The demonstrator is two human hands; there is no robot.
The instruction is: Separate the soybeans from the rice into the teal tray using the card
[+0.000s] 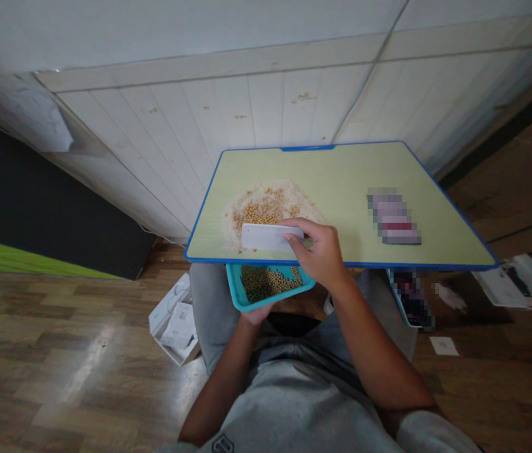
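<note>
My right hand (318,246) grips one end of a flat white rectangular card (266,238), thumb on the near face. The card stands on edge near the table's front rim. Right behind it spreads a pile of rice-like white grains (289,192) mixed with yellow soybeans (260,211). Below the table edge, my left hand (260,313) supports a teal plastic tray (238,296) from underneath; most of its fingers are hidden. Inside the tray lie green beans (255,283) on the left and yellow soybeans on the right.
The pale green table (341,170) has a blue rim and meets the white panelled wall (266,107). A blurred-out flat object (394,217) lies on its right side. On the floor stand an open white box (178,321) at left and another blurred-out container (412,299) at right.
</note>
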